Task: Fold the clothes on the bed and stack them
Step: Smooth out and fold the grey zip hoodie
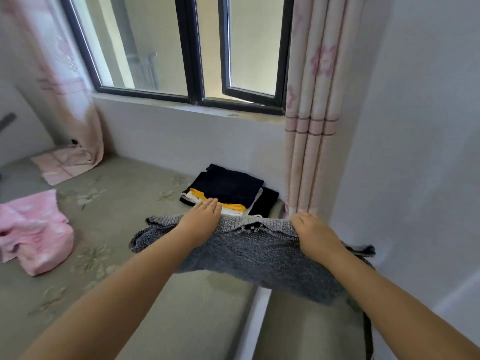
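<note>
A grey knitted sweater (249, 258) hangs spread between my hands, just above the bed's near right part. My left hand (202, 220) grips its left shoulder with the fingers stretched forward. My right hand (313, 233) is closed on the right shoulder. One sleeve trails left on the bed, the other droops at the right. Just beyond the sweater lies a stack of folded clothes (231, 188): dark pieces on top, with yellow and white edges showing beneath. A crumpled pink garment (33, 232) lies at the left of the bed.
The bed (124, 203) has a grey-green floral sheet. A pink cloth (62, 162) lies at the far left under a curtain. A second curtain (311, 126) hangs down beside the stack. The window wall is behind the bed, and a white wall closes the right side.
</note>
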Available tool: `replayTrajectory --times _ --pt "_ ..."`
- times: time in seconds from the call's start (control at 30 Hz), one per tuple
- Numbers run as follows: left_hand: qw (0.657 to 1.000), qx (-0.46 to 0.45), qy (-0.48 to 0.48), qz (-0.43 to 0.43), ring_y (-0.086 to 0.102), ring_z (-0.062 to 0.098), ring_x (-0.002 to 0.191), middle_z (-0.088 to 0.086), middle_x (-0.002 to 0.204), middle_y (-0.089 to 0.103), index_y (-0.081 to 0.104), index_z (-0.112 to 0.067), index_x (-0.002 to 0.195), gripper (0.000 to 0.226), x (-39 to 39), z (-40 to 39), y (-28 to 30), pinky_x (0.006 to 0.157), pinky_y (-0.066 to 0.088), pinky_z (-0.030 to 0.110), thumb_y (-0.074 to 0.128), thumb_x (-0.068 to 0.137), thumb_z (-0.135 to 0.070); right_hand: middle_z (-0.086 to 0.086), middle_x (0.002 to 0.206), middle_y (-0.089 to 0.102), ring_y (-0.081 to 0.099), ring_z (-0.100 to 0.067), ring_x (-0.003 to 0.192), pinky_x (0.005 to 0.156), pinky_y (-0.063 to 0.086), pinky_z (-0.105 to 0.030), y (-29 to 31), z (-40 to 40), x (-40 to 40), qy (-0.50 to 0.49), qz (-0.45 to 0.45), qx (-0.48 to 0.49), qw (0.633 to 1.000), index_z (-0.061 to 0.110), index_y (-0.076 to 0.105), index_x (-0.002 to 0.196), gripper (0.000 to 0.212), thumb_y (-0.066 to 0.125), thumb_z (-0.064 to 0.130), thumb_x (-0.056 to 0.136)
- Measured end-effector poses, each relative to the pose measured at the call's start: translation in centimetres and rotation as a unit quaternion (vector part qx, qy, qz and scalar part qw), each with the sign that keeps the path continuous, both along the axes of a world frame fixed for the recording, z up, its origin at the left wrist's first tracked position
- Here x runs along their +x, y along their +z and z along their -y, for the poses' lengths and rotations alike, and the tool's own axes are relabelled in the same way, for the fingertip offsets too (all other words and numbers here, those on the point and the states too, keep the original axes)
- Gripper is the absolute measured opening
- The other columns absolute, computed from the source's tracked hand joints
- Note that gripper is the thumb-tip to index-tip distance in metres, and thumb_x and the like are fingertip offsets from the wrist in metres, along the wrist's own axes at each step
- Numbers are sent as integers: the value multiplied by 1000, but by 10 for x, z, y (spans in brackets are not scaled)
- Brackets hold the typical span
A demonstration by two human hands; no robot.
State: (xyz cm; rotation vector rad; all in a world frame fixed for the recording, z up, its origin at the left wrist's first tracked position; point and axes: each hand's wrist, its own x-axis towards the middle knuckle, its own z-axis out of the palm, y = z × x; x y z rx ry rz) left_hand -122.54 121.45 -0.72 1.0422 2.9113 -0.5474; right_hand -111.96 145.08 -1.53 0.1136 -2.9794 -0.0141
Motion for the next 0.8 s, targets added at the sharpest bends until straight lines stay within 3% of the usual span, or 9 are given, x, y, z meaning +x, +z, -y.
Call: replayTrajectory --times 0.17,0.23,0.3,0.37,0.47,0.57,0.67,0.73,0.8 --pt "1000 -2 19 -3 -3 25 143 15 154 -5 -5 -1 144 60 -127 -17 -4 116 2 34 30 95 3 -8 148 28 18 -18 141 114 7 -29 -8 -19 -129 4 38 -5 999 7 27 141 59 33 -12 85" --pt "1000 -2 22 -10 -3 25 143 15 154 -4 -4 -1 145 58 -174 -26 -2 116 1 34 28 96 2 -8 146 33 23 -18 138 112 14 -28 -9 -29 -178 6 30 -18 999 8 29 139 58 33 -12 85" --pt "999 6 24 -21 -2 25 143 15 154 -3 -3 -1 145 55 -225 -39 3 115 0 33 25 97 0 -8 134 44 37 -18 126 93 29 -23 -5 -41 -230 0 12 -26 1000 8 37 133 52 34 -10 84" --pt "999 20 33 -32 1 24 143 16 154 -1 -2 -1 145 52 -281 -53 10 115 1 33 21 98 -2 -5 125 50 44 -19 114 76 29 -22 2 -53 -285 -14 -2 -37 999 10 44 124 44 34 -7 84" --pt "997 30 53 -52 2 24 143 16 154 -1 -5 -1 144 55 -359 -72 20 114 0 32 24 97 -1 -7 122 52 47 -21 112 82 36 -25 15 -68 -360 -24 -23 -39 999 7 46 124 44 39 -7 83" --pt "995 35 58 -78 1 23 143 15 154 -2 -6 -2 144 64 -427 -82 19 110 -7 29 35 97 -14 -24 96 65 64 -38 90 73 54 -43 16 -76 -424 31 -134 -67 988 -11 61 102 44 55 -25 60" --pt "991 44 85 -97 -2 23 143 13 154 -3 -6 -5 145 62 -470 -74 -11 109 -11 30 30 95 -4 -25 84 69 69 -37 75 63 55 -48 -19 -69 -462 63 -220 -45 972 -11 68 88 33 52 -13 59" --pt "987 21 145 -68 -5 24 143 11 155 -7 -7 -9 145 66 -487 -64 -56 113 -6 34 32 93 -2 -25 104 66 66 -36 94 78 53 -48 -69 -52 -482 97 -144 -52 983 -9 64 105 42 65 -1 63" --pt "983 -16 180 30 -6 24 142 8 155 -10 -9 -14 146 74 -483 -56 -116 115 3 38 42 93 -5 -18 144 36 34 -32 133 108 28 -50 -128 -33 -489 97 98 -41 990 2 36 138 66 64 23 82"
